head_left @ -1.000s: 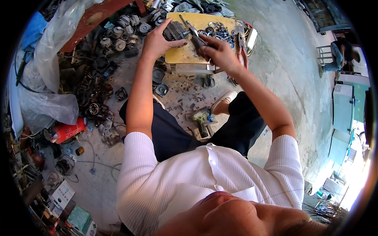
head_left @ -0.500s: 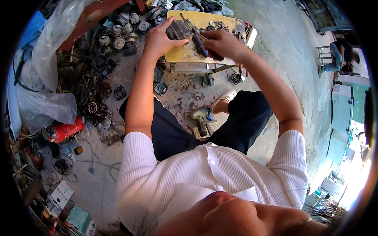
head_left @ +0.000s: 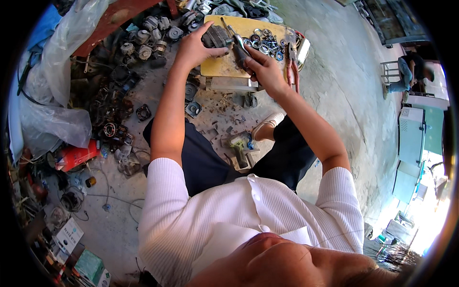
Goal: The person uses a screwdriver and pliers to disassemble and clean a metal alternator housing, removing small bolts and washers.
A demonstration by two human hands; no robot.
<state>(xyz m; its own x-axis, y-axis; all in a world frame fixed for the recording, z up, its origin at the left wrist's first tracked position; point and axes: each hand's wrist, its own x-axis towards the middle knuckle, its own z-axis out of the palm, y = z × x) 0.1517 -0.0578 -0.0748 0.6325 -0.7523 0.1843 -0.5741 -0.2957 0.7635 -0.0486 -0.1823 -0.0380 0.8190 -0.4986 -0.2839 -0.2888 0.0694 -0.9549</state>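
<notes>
My left hand (head_left: pixel 192 50) is wrapped around a dark, grimy small motor (head_left: pixel 216 37), with the fingers along its far side and the thumb at its near side. It is held at the left end of a yellow-topped low table (head_left: pixel 217 68). My right hand (head_left: pixel 267 71) grips a dark-handled tool (head_left: pixel 240 56), thumb and index finger on its handle, just right of the motor. A shiny metal shank (head_left: pixel 238 40) shows above that handle; whether both are one tool I cannot tell. Another thin metal rod (head_left: pixel 224 22) lies beyond the motor.
Metal rings and small parts (head_left: pixel 265 42) lie on the table, with red-handled pliers (head_left: pixel 291 64) near its right end. Used motors (head_left: pixel 142 36) are heaped at the left. A green power tool (head_left: pixel 238 146) stands between my feet. A person (head_left: pixel 410 71) sits far right.
My right hand has drawn back and to the left, and is now at the dark handle near the motor. The rings and pliers show more fully. My left hand keeps holding the motor.
</notes>
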